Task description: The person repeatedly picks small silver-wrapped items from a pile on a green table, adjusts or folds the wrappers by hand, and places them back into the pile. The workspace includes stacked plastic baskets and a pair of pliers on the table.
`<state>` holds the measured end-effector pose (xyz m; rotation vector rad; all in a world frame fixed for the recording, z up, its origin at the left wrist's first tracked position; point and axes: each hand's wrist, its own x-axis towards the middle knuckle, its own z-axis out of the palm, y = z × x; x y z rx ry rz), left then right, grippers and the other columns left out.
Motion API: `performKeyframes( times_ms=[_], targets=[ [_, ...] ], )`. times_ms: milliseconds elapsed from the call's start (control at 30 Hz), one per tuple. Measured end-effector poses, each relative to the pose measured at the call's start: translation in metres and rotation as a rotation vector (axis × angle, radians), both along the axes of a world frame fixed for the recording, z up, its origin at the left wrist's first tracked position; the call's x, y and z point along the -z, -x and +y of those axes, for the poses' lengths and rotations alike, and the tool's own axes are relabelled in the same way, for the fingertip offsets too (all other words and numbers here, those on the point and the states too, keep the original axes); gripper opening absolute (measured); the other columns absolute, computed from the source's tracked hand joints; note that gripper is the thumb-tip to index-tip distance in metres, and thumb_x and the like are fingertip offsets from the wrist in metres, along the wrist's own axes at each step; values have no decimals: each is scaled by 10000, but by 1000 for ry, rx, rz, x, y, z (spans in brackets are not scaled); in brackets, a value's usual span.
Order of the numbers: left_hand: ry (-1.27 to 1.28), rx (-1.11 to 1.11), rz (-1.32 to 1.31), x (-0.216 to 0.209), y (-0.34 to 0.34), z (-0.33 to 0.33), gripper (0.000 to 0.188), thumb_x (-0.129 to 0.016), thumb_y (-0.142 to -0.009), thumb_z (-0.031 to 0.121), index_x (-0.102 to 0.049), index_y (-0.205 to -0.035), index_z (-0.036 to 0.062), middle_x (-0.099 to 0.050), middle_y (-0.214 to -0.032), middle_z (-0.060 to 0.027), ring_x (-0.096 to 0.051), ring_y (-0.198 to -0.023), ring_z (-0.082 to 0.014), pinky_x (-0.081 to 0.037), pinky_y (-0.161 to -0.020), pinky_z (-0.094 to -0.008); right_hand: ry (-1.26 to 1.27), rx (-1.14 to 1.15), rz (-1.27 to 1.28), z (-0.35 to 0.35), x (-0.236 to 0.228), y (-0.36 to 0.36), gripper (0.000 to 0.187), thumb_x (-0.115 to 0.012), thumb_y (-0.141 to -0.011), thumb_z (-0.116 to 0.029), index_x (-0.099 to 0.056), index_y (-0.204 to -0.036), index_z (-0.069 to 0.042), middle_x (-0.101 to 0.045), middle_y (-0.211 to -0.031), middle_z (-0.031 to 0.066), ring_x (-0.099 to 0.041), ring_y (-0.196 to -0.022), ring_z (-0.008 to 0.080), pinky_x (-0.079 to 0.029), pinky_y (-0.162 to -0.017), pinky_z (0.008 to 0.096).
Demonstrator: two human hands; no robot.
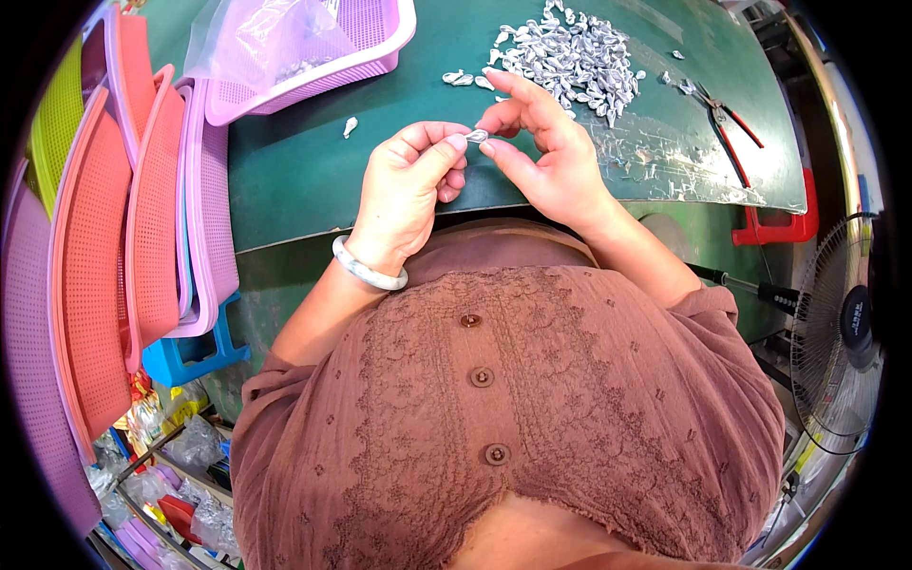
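Near the front edge of the green table (294,180), my left hand (404,180) pinches a small silver-grey teardrop-shaped piece (477,137) between thumb and forefinger. A pale bangle rings that wrist. My right hand (556,157) meets the piece from the other side, thumb and a fingertip closed at its end while another finger stretches upward. Beyond the hands lies a large heap of similar silver-grey pieces (589,71). Several strays, such as a short row of loose pieces (458,79), lie left of the heap. One single piece (350,126) rests farther left.
Red-handled pliers (730,142) lie at the table's right. A pink basket (380,66) holding a clear plastic bag (271,43) stands at the far left. Stacked coloured baskets (90,256) fill the left side. A fan (836,323) and a red stool (793,223) stand at right.
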<state>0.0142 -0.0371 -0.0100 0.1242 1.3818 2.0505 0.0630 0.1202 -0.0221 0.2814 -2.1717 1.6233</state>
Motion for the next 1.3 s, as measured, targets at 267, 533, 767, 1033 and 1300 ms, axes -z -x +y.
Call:
performKeyframes(
  times_ms=[267,533,767,1033,1300],
  targets=[
    [-49,55,-81,5,2,1,124,-524,-849,64,-573,-940,-6,-546,-725,-14,-483,-579,-67,-371,-486,-179,-57,34,86,-3,-7,0,513,-601,-722,47,-446,-1202,-47,-585,-814,67,-585,-744,149,-480,-691,265],
    [-103,87,-137,7,1,1,135,-504,-856,67,-557,-963,4,-543,-736,-14,-486,-608,-72,-380,-502,-179,-146,39,125,-5,-9,-2,563,-623,-697,42,-442,-1216,-77,-604,-822,72,-585,-756,196,-476,-687,284],
    [-215,124,-147,13,4,-2,126,-504,-861,86,-552,-954,16,-551,-769,-43,-501,-640,-105,-398,-540,-200,-185,94,187,1,-5,2,539,-613,-693,41,-455,-1197,-65,-622,-831,65,-575,-792,230,-455,-725,312],
    [-162,101,-221,8,8,-3,214,-403,-840,41,-514,-1009,-29,-564,-877,-104,-549,-732,-165,-456,-616,-247,-753,299,106,27,-1,17,449,-578,-718,-32,-483,-1156,-65,-603,-930,76,-489,-970,269,-333,-859,403],
    [-169,82,-203,12,10,-8,195,-448,-835,62,-518,-995,-24,-558,-876,-95,-537,-728,-159,-451,-621,-250,-808,119,30,17,-6,17,433,-569,-730,-29,-493,-1154,-81,-623,-891,58,-490,-982,261,-324,-885,398]
  ],
)
